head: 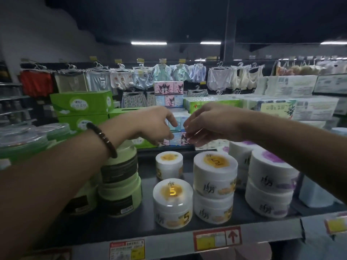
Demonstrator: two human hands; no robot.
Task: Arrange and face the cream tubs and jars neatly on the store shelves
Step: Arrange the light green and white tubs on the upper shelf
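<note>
Head view: the left hand (154,124), a bead bracelet (102,139) on its wrist, and the right hand (208,124) reach out close together above the back of the dark shelf (131,228) — the fingers of both loosely curled, holding nothing. Below, an orange-lidded tub (172,201) stands at the front, a smaller tub (169,164) behind it, and a two-tub stack (215,186) just beside them. Purple-labelled tubs (270,182) are stacked further right — green jars (120,181) stacked at left.

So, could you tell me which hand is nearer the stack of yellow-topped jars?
Right. The right hand hovers above the stack; the left hand is up and to its left.
</note>
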